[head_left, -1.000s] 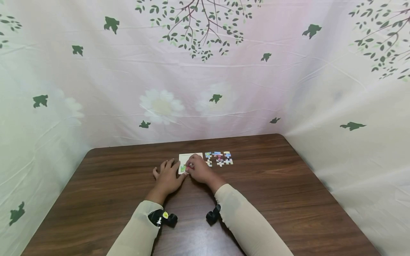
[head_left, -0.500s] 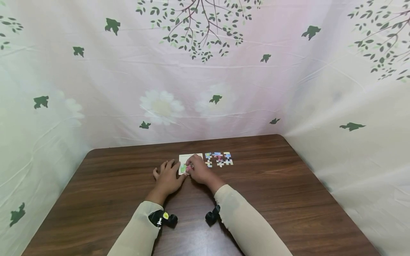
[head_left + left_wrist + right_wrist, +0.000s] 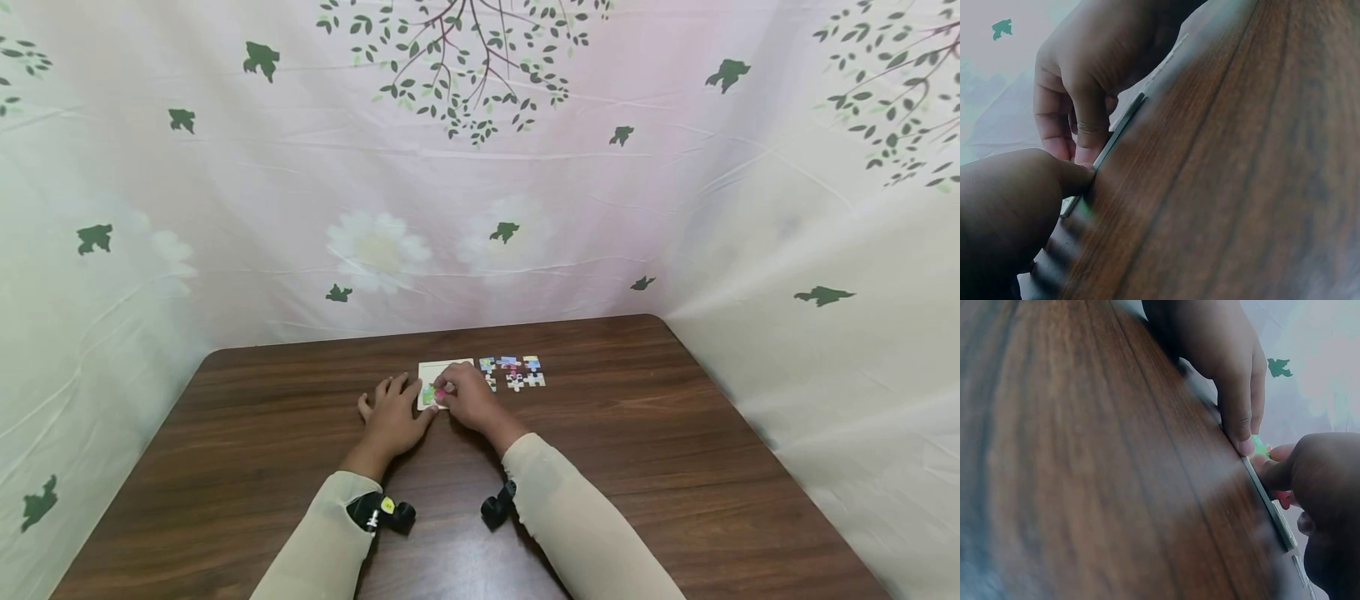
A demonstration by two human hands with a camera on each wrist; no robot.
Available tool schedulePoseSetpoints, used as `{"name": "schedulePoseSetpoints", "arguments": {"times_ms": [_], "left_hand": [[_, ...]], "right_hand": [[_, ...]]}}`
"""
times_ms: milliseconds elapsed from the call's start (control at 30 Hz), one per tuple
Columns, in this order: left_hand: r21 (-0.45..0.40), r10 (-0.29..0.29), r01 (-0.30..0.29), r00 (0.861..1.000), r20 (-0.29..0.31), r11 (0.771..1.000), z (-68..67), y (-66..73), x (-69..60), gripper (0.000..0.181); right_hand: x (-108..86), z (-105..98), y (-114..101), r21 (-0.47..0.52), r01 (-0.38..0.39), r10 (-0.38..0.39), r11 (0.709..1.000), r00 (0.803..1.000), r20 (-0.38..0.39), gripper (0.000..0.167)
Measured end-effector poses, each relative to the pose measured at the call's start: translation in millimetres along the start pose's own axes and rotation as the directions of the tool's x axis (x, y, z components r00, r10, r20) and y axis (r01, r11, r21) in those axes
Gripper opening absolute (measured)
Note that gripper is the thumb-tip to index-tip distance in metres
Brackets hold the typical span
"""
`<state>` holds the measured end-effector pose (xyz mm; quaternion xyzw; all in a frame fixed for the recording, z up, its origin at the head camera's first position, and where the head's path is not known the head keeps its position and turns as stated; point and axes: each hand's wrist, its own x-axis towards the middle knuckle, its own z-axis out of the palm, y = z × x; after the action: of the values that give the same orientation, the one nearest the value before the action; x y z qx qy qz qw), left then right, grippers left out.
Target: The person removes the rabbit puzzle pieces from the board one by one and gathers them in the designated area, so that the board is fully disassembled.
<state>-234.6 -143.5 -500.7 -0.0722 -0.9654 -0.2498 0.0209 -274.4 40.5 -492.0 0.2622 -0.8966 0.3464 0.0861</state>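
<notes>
A small white puzzle board [image 3: 433, 369] lies flat near the table's far side. In its lower left part is a green puzzle piece [image 3: 428, 397]. My left hand [image 3: 393, 421] rests at the board's left side with fingers spread, its thumb touching the front edge. Between thumb and fingers, my right hand [image 3: 474, 400] pinches a pink puzzle piece [image 3: 440, 395] over the board, right beside the green one. From the right wrist, a bit of the pink piece shows below the right fingers; those fingers hide the rest of it.
Several loose puzzle pieces [image 3: 510, 362] lie in two rows just right of the board, one partly behind the right hand. The brown wooden table [image 3: 630, 433] meets a printed cloth backdrop [image 3: 570, 283] behind.
The right fingers have shifted very slightly around the pink piece, which shows a little more plainly beside the green one. The left hand stays in place.
</notes>
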Motion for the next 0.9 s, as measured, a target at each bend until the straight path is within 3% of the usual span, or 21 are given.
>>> {"name": "schedulePoseSetpoints", "arguments": {"times_ms": [167, 400, 533, 767, 900], "left_hand": [[-0.008, 0.0, 0.0, 1.0, 0.008, 1.0, -1.2, 0.3, 0.3, 0.069], [0.001, -0.007, 0.007, 1.0, 0.021, 1.0, -1.9, -0.4, 0.3, 0.069], [-0.007, -0.006, 0.006, 1.0, 0.021, 1.0, -2.0, -0.6, 0.4, 0.07], [0.0, -0.005, 0.005, 1.0, 0.023, 1.0, -1.2, -1.3, 0.5, 0.07], [-0.005, -0.007, 0.007, 1.0, 0.023, 1.0, -1.0, -0.8, 0.4, 0.07]], "right_hand": [[1.1, -0.7, 0.0, -0.081, -0.008, 0.006, 0.997, 0.999, -0.034, 0.006], [3.1, -0.6, -1.8, -0.001, -0.019, 0.019, 1.0, 1.0, -0.003, 0.005], [3.0, -1.2, -3.0, -0.004, -0.041, 0.041, 0.999, 0.999, 0.004, 0.005], [3.8, -3.6, -4.3, -0.043, -0.072, 0.076, 0.996, 0.994, 0.081, 0.02], [4.7, -4.9, -6.9, -0.076, -0.085, 0.094, 0.993, 0.987, 0.127, 0.017]]}}
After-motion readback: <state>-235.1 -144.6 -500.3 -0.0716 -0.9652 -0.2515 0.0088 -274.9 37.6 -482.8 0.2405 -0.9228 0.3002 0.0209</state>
